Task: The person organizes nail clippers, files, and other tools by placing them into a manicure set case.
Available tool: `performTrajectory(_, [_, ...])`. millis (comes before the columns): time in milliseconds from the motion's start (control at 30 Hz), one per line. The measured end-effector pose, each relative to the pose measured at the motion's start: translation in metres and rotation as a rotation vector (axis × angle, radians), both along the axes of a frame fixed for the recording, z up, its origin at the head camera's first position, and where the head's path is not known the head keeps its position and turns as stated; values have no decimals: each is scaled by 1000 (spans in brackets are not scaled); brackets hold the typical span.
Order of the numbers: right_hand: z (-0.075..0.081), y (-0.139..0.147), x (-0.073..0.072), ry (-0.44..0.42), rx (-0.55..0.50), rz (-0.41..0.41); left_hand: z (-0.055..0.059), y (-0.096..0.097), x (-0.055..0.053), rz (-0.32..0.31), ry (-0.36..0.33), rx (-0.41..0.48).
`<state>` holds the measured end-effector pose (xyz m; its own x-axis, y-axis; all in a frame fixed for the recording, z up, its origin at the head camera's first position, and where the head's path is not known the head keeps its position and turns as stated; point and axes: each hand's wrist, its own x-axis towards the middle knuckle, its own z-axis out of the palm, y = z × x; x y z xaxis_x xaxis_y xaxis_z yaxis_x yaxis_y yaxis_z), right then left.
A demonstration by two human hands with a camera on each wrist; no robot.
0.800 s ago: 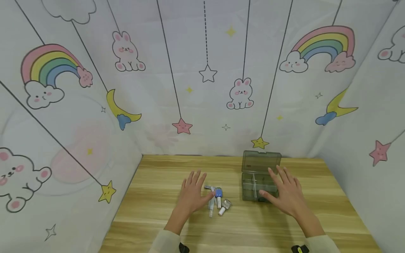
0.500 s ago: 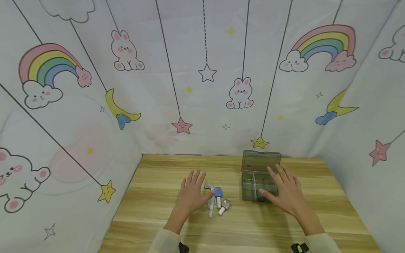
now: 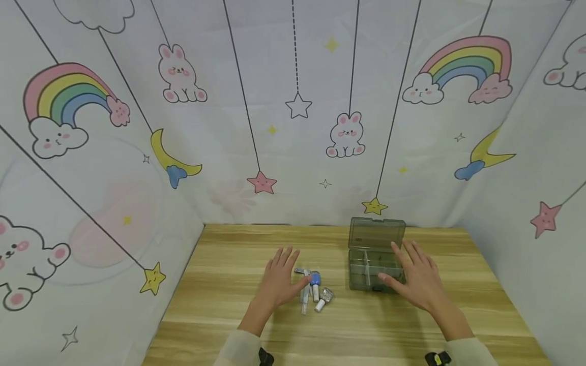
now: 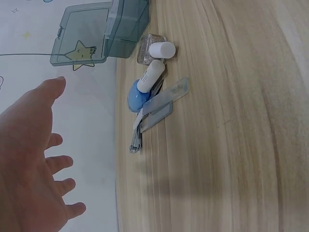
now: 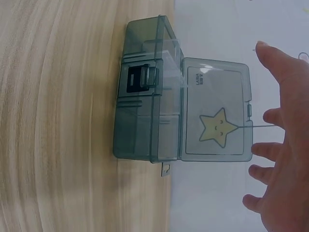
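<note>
My left hand (image 3: 276, 282) hovers with spread fingers over the table, just left of a small cluster of nail-care things, and holds nothing. In that cluster lie a blue nail polish bottle (image 4: 137, 95) with a white cap, a clear glittery bottle (image 4: 146, 48) with a white cap, flat translucent strips (image 4: 166, 95) and a nail clipper (image 4: 135, 143). My right hand (image 3: 420, 280), also empty with fingers apart, hangs over the right side of a translucent dark green box (image 5: 137, 130). Its lid (image 5: 217, 92) stands raised at the back, and dividers (image 3: 368, 269) show inside.
The wood-grain table (image 3: 329, 335) runs back to a white curtain (image 3: 293, 152) printed with rabbits, stars and rainbows, which also encloses both sides. Bare tabletop lies between the cluster and the box. Dark straps (image 3: 438, 358) sit at both wrists.
My right hand has drifted slightly to the right relative to the box. The left hand stays over nearly the same spot; the box and the nail-care things have not moved.
</note>
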<state>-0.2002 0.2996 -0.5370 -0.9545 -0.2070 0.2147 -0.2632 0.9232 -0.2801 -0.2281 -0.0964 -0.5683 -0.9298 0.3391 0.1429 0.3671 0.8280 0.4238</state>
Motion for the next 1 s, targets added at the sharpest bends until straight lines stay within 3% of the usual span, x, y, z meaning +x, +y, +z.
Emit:
performTrajectory(200, [-5,6,0,32,-69,14,-5,-2,-5,-33,-22,42])
performTrajectory(367, [-14,15,0,43,-188,31,-13,-5,-12,-55,-35,43])
performTrajectory(633, [-35,30,-2,-110,-409,-27,-28,-6,-16,-44,-77,110])
performTrajectory(867, [-52,37,0,-259,-693,-119,-40,-2,-17,15,-99,159])
performTrajectory(1000, [-60,41,-2,-302,-736,-153,-45,0,-17,36,-98,174])
